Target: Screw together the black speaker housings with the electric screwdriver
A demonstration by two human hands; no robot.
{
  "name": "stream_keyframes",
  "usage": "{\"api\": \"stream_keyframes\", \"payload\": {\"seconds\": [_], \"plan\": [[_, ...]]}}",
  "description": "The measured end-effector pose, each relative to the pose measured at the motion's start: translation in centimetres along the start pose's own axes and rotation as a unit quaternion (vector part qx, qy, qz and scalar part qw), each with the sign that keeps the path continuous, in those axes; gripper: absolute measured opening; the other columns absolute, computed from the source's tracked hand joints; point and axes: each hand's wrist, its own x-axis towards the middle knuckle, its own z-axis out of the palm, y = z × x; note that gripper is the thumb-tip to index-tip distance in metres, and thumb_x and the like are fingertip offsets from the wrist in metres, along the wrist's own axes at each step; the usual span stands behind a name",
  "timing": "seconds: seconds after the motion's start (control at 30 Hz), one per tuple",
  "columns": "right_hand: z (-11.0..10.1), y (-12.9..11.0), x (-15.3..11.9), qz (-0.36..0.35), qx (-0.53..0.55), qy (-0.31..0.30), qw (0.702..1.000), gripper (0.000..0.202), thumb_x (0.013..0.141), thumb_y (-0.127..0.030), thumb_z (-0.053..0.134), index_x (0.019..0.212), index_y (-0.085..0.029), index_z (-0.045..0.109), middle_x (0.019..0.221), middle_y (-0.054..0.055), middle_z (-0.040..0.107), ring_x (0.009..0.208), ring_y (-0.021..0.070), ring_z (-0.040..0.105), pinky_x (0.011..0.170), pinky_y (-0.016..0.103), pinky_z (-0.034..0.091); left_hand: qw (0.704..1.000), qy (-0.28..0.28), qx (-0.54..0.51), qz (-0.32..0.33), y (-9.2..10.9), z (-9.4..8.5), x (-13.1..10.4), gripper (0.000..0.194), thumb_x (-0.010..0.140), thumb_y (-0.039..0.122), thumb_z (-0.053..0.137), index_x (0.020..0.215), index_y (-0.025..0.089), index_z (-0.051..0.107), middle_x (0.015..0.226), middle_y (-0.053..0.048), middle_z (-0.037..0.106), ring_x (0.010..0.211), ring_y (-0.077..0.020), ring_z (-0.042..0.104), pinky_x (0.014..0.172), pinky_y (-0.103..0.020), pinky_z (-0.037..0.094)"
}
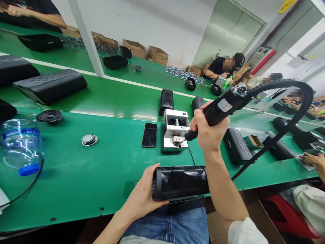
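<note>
Gripped at its left end by my left hand (144,189), a black speaker housing (182,183) lies at the table's front edge. My right hand (209,130) is wrapped round a black electric screwdriver (220,105) with a thick black hose at its rear end. The screwdriver's tip points down and left, at the front of a silver screw feeder (175,132); whether it touches a screw there is too small to tell. Just left of the feeder lies a dark-screened phone (149,135). My right forearm hides the housing's right end.
A round speaker driver (49,116), a small silver disc part (89,139) and a clear water bottle (22,145) with blue cap are to the left. Black speaker housings (236,145) stand to the right. Behind the bench, a metal post (86,37) rises. Co-workers sit along the line.
</note>
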Motion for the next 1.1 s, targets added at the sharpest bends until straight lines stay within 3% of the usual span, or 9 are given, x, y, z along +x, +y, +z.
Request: {"api": "stream_keyframes", "payload": {"seconds": [0.2,0.43,0.8,0.93,1.1], "plan": [[-0.1,-1.3,0.4,-0.044,0.004,0.015,0.999,0.017,0.09,-0.018,0.079,0.085,-0.026,0.065,0.055,-0.012,0.056,0.04,0.0109,0.055,0.042,0.026,0.049,1.0,-0.013,0.001,0.013,-0.2,0.1,0.1,0.126,0.074,0.017,0.108,0.174,0.036,0.034,0.169,-0.018,0.058,0.156,-0.0457,0.065,0.129,-0.067,0.06],[0.4,0.2,0.5,-0.007,-0.021,0.025,0.999,0.015,0.087,-0.023,0.081,0.09,-0.026,0.067,0.057,-0.012,0.056,0.039,0.0106,0.053,0.041,0.027,0.048,1.0,-0.012,0.004,0.001,0.2,0.0,0.1,0.124,0.074,0.018,0.108,0.173,0.037,0.035,0.166,-0.015,0.061,0.151,-0.0438,0.069,0.127,-0.064,0.062],[0.2,0.2,0.6,-0.011,0.002,0.023,1.0,0.02,0.088,-0.025,0.085,0.089,-0.026,0.065,0.057,-0.013,0.05,0.039,0.0096,0.049,0.04,0.026,0.045,1.0,-0.019,0.01,0.007,0.4,-0.3,0.3,0.117,0.079,0.023,0.105,0.173,0.033,0.036,0.168,-0.018,0.058,0.155,-0.0463,0.066,0.13,-0.067,0.059],[-0.7,-0.3,0.1,0.011,-0.005,-0.001,1.0,0.025,0.089,-0.03,0.089,0.09,-0.027,0.064,0.058,-0.013,0.05,0.038,0.0091,0.048,0.039,0.026,0.045,1.0,-0.017,0.015,0.007,0.5,-0.4,0.3,0.114,0.08,0.023,0.104,0.172,0.033,0.036,0.169,-0.018,0.058,0.156,-0.0454,0.066,0.13,-0.065,0.059],[-2.8,-3.1,-0.6,0.046,0.008,-0.019,0.999,0.02,0.09,-0.021,0.087,0.096,-0.026,0.068,0.056,-0.013,0.053,0.039,0.0109,0.05,0.042,0.027,0.047,0.999,-0.026,0.025,0.013,0.4,-0.5,0.4,0.114,0.083,0.025,0.103,0.173,0.034,0.032,0.167,-0.018,0.058,0.154,-0.0446,0.066,0.129,-0.066,0.059]]}}
